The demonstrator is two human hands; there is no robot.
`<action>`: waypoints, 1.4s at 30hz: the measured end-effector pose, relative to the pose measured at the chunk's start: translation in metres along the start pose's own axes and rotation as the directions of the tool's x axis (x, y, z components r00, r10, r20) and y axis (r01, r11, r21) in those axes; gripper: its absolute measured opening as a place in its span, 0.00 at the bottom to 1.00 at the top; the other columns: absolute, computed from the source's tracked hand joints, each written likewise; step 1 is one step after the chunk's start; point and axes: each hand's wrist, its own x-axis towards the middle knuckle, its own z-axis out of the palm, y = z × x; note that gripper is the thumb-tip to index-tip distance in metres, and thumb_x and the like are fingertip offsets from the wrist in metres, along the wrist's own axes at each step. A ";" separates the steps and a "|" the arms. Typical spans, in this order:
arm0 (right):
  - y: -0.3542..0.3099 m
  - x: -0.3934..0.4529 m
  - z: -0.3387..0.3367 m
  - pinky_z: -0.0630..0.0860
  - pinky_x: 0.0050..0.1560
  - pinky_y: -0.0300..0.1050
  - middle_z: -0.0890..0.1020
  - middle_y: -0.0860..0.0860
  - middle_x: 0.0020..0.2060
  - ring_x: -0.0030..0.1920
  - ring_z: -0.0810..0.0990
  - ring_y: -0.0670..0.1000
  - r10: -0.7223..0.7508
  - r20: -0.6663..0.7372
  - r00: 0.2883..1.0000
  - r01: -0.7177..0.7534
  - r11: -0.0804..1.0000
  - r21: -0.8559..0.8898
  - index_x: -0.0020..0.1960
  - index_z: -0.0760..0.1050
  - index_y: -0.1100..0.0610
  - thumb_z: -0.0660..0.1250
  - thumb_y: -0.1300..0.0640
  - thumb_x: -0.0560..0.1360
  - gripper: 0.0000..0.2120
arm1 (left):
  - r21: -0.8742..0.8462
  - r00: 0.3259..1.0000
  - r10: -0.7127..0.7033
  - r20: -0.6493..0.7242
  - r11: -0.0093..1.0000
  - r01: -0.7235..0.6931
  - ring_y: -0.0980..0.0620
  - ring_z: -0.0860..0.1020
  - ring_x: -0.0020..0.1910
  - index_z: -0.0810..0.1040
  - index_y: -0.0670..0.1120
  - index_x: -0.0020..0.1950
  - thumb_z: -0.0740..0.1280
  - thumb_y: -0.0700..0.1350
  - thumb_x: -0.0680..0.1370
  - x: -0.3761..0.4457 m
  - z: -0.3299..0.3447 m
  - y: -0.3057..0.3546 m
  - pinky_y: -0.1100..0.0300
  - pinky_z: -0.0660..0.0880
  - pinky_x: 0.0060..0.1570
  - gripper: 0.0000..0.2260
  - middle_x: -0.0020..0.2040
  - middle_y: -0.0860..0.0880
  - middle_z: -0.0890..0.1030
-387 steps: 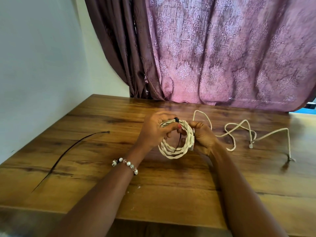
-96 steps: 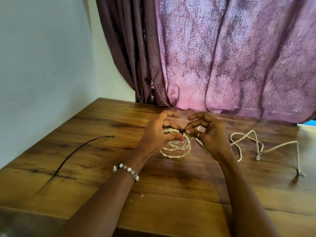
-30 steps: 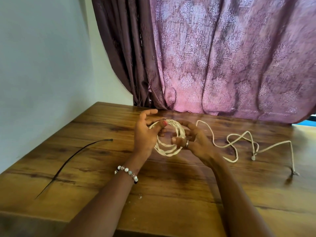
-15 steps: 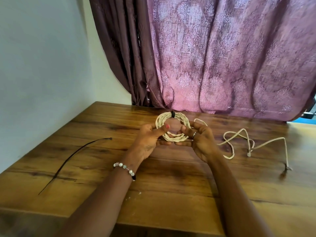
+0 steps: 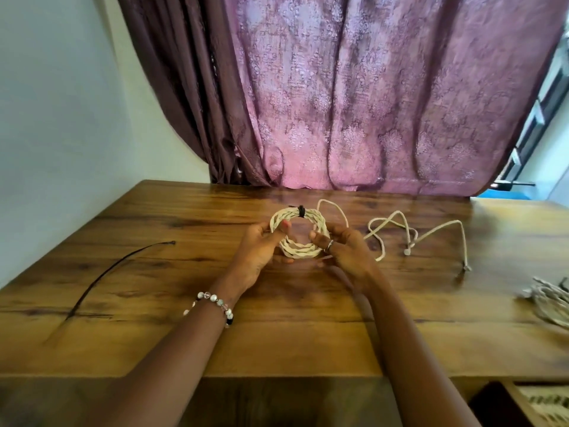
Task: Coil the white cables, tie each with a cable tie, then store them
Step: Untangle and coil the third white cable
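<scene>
Head view: I hold the coiled white cable [image 5: 297, 234] upright just above the tabletop [image 5: 277, 318], left hand [image 5: 261, 251] pinching its left arc, thumb inside the ring, right hand [image 5: 341, 251] pinching the right arc the same way. Both grips are closed on the coil. A black cable tie [image 5: 301, 211] cinches the top. I judge it light, soft and springy, the loops held only at the tie, so I'd carry it by the ring near the tie. The loose white cable [image 5: 412, 232] lies to the right, another coil [image 5: 548, 300] sits at the right edge, a spare black tie [image 5: 114, 272] on the left. No labels or writing readable.
</scene>
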 end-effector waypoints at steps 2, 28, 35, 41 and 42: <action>-0.003 -0.011 -0.016 0.76 0.29 0.44 0.81 0.56 0.34 0.29 0.77 0.51 0.009 -0.058 0.998 -0.014 0.996 -0.087 0.53 0.78 0.63 0.70 0.58 0.74 0.11 | 0.031 1.000 -0.016 0.026 0.999 0.015 0.49 0.83 0.35 0.78 0.43 0.52 0.69 0.51 0.75 -0.002 0.016 -0.002 0.54 0.81 0.31 0.13 0.44 0.42 0.85; -0.008 -0.127 -0.213 0.76 0.49 0.48 0.84 0.57 0.40 0.44 0.81 0.57 -0.183 -0.863 0.471 -0.487 0.762 -0.428 0.45 0.82 0.57 0.68 0.42 0.72 0.18 | 0.394 0.912 0.045 0.408 0.892 -0.220 0.52 0.79 0.28 0.81 0.48 0.46 0.68 0.37 0.76 -0.019 0.169 -0.041 0.63 0.75 0.27 0.06 0.43 0.44 0.85; -0.015 -0.128 -0.201 0.75 0.50 0.52 0.83 0.58 0.37 0.44 0.81 0.59 -0.245 -0.896 0.369 -0.487 0.771 -0.411 0.40 0.80 0.58 0.64 0.30 0.68 0.29 | 0.382 0.916 0.055 0.398 0.898 -0.220 0.48 0.79 0.30 0.81 0.49 0.46 0.68 0.38 0.77 -0.020 0.164 -0.036 0.62 0.74 0.26 0.06 0.42 0.45 0.85; -0.026 -0.113 -0.179 0.70 0.51 0.45 0.81 0.56 0.50 0.48 0.79 0.56 -0.511 -0.794 0.330 -0.401 0.685 -0.608 0.50 0.80 0.58 0.64 0.47 0.76 0.15 | 0.333 0.919 0.061 0.391 0.921 -0.202 0.53 0.79 0.28 0.81 0.46 0.47 0.68 0.37 0.77 -0.021 0.158 -0.030 0.63 0.74 0.24 0.05 0.40 0.45 0.84; -0.028 -0.109 -0.172 0.67 0.46 0.41 0.82 0.55 0.47 0.45 0.80 0.55 -0.539 -0.742 0.398 -0.333 0.669 -0.664 0.49 0.81 0.58 0.65 0.53 0.76 0.10 | 0.321 0.920 0.065 0.386 0.926 -0.200 0.53 0.79 0.28 0.81 0.46 0.47 0.68 0.38 0.77 -0.020 0.156 -0.028 0.64 0.74 0.24 0.04 0.40 0.45 0.84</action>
